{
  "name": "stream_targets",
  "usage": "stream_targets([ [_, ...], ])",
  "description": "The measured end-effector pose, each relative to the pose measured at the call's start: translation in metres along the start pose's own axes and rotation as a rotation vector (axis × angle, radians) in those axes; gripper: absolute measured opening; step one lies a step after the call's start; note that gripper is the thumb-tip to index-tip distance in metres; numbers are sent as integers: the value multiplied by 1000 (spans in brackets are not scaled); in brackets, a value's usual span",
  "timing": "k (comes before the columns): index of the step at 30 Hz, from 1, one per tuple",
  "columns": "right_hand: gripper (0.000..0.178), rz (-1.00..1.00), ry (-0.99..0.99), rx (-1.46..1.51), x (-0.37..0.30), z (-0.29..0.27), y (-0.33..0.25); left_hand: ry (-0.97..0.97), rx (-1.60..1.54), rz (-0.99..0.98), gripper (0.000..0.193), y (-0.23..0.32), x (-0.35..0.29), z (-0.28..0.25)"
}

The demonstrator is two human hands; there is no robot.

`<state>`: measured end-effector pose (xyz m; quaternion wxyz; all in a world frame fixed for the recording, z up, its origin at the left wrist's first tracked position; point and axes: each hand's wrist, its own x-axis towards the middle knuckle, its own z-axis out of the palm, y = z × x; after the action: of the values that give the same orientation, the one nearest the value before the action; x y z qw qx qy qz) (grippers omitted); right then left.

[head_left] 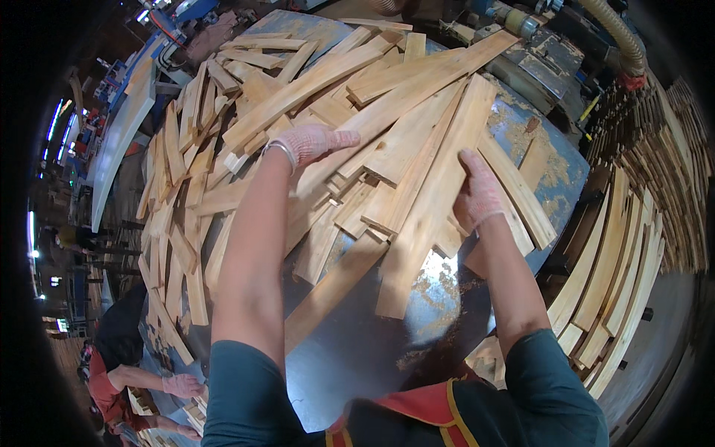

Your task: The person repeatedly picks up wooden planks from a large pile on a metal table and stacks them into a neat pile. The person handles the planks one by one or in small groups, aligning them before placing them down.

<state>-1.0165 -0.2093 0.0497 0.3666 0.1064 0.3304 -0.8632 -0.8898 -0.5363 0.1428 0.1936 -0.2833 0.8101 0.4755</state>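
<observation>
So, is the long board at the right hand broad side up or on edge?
Broad side up: the wooden board shows its wide face, with the right hand at its edge. Whether it's level, I cannot tell.

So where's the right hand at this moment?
Right of centre in the head view, the gloved right hand meets the right edge of a wooden plank, lower in frame than the left hand.

Open metal tabletop (350, 380) nearest the body, crisscrossed planks (298, 98) blocking beyond, machine (538, 68) obstructing far right.

Fisheye at head — near, facing down
</observation>
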Motion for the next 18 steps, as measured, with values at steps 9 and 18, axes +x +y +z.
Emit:
stream_targets([
  [9,53,106,-73,-4,11,-34,40,-80,-478,332,100,-17,-88,112],
  [18,94,287,-241,-413,-233,-40,130,144,-706,187,98,-177,-311,294],
])
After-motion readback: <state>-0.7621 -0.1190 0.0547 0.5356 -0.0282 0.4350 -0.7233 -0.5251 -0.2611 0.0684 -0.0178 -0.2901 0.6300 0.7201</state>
